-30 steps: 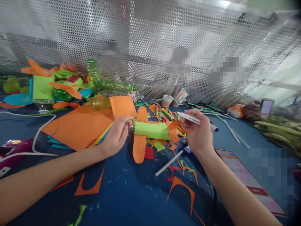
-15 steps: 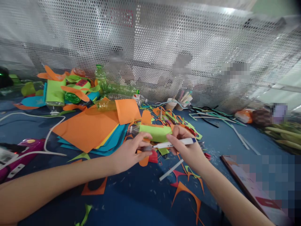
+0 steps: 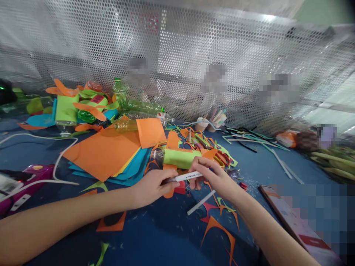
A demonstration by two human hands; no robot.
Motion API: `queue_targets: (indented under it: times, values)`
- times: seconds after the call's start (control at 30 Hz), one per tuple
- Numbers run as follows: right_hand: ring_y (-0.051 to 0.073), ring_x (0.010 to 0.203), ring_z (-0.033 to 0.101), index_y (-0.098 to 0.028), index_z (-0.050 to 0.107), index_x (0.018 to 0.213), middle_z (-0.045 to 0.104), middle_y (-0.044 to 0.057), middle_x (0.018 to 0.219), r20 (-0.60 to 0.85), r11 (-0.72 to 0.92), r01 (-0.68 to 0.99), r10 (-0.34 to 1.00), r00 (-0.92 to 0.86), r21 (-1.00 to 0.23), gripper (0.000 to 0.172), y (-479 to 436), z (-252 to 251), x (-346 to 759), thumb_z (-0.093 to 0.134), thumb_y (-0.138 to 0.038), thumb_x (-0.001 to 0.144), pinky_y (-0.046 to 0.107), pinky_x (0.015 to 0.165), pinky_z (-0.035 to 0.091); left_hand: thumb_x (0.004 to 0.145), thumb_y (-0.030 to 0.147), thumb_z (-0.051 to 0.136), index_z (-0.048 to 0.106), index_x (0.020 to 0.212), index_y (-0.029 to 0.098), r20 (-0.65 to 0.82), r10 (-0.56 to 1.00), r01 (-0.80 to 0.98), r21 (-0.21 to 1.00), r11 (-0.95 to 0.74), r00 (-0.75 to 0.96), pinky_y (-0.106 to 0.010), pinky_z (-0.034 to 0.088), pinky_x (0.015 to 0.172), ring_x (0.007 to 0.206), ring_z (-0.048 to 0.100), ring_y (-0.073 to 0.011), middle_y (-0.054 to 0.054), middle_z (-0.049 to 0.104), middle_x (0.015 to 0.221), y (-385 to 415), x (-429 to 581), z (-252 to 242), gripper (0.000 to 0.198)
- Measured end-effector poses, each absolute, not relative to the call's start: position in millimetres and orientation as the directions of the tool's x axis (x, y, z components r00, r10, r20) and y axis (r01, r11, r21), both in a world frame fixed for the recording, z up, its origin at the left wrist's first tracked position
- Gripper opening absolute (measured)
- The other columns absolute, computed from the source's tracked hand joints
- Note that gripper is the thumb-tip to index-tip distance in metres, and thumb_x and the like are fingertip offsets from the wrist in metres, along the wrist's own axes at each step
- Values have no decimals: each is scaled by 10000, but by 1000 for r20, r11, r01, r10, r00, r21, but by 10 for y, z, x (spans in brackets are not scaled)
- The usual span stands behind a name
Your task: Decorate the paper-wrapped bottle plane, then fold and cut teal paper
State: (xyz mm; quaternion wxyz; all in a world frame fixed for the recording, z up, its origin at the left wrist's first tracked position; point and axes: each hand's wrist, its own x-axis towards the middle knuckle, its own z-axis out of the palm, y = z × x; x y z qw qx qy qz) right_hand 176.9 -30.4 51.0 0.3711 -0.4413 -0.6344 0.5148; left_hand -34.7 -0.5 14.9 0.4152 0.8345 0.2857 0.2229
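A white marker (image 3: 191, 176) lies almost level between my two hands above the table. My left hand (image 3: 148, 188) is closed, thumb and fingers pinching around the marker's left end; a small greyish part there is mostly covered. My right hand (image 3: 215, 175) is closed round the marker's other end, hiding its blue tip. Just behind the hands rests a clear bottle wrapped in light green paper (image 3: 181, 158), with orange paper fins (image 3: 172, 139). A bit of red paper (image 3: 180, 187) shows below the marker.
Orange and blue sheets (image 3: 105, 153) are stacked at left, near a purple glue gun (image 3: 36, 184) and white cable. Paper-covered bottles (image 3: 66, 111) stand behind. Scraps (image 3: 219, 232) and a white stick (image 3: 201, 202) lie in front. A phone-like slab (image 3: 291, 218) is at right; perforated metal (image 3: 180, 55) stands behind.
The marker has moved left, its left end now inside my left hand's fingers. My right hand has shifted left along it and now covers the blue end.
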Motion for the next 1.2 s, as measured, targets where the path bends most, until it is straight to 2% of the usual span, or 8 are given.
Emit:
queue_targets:
  times: [0.13,0.27,0.43,0.53,0.63,0.73,0.97,1.2]
  values:
    - [97,530,568,-197,524,797,679,5,664,1,101,249,928,-373,-963,232,-257,496,1815,534,-413,882,230,566,451,935,472,398,460,1003,214,104,714,256,890,-378,692,-239,309,575,640,427,-125,22,467,752,-36,-377,151,274]
    - [95,548,536,-203,489,837,654,-1,696,-3,129,300,914,-405,-945,233,-289,447,1729,497,-426,902,222,555,415,944,524,304,432,914,219,54,814,142,976,-166,578,-229,275,503,531,302,-105,59,313,635,-12,-365,93,332]
    - [105,624,503,-209,479,1029,566,-28,704,50,243,337,869,-491,-909,205,-452,364,1486,439,-389,939,223,605,397,882,530,420,426,730,196,-71,908,-91,989,119,413,-195,175,405,433,226,-70,78,254,552,104,-308,66,367]
    - [102,657,478,-198,518,1009,523,-16,748,77,314,364,839,-539,-877,238,-528,384,1399,381,-386,959,214,618,387,876,521,404,455,670,176,-221,845,-215,907,361,487,-194,112,370,391,161,-58,79,241,500,191,-313,136,404]
    - [105,676,456,-184,561,936,505,-6,762,101,368,381,819,-565,-848,289,-551,423,1383,367,-397,961,215,635,389,878,581,336,522,657,154,-262,694,-206,833,514,671,-194,131,372,384,140,-62,75,227,431,252,-339,177,516]
    - [106,655,437,-179,555,849,503,-2,747,133,393,393,827,-546,-831,311,-555,437,1386,347,-377,968,215,616,386,860,639,353,560,712,145,-257,621,-130,852,508,740,-191,140,396,400,196,-61,60,295,441,255,-348,158,556]
    - [115,664,448,-191,487,834,522,14,762,182,479,447,808,-560,-755,182,-635,532,1368,345,-226,943,219,631,398,859,665,367,557,788,164,-283,690,-79,893,443,666,-205,100,411,424,169,-61,67,288,483,169,-286,174,540]
    - [119,654,437,-206,454,830,503,11,749,291,583,425,764,-575,-692,135,-657,587,1378,364,-196,930,229,628,399,894,623,307,543,787,169,-198,649,-66,931,358,735,-207,107,400,397,169,-66,66,295,460,162,-227,500,522]
